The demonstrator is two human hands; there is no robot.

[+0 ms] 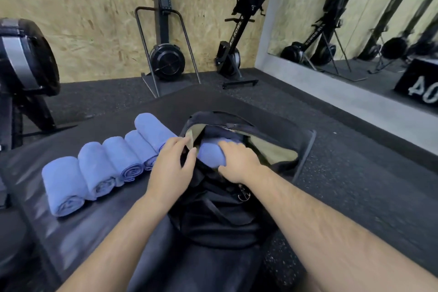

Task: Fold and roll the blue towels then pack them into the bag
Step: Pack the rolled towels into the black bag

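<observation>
Towel roll, blue, one of six in view: sits in the mouth of the bag, centre frame.

Right hand: fingers curled over the roll from above, thumb at its near end, gripping it.

Left hand: fingers pinching the bag's rim at its 9 o'clock side, holding the mouth apart.

Hazards, judged:
- The roll may slacken or catch on the rim as it goes in, because terry drags on fabric.
- The rim is limp. If the pinch slips, the mouth would likely fall shut over the roll.
- The left forearm passes just beside the nearest waiting roll, so a sideways move could nudge the row.

Materials and shapes:
- Roll: soft looped cloth, a short fat cylinder.
- Bag: black, slack woven fabric that slumps toward 6 o'clock. It has a pale tan lining and a small metal clip at the near edge.
- Five rolls: same blue cloth, spiral ends facing the viewer. They lie side by side and touching, running from the bag's 8 o'clock to its 10 o'clock.
- Surface: black, padded, slightly glossy.
- Floor: dark speckled rubber.
- Chipboard wall: at 12 o'clock, with black exercise machines parked against it.
</observation>
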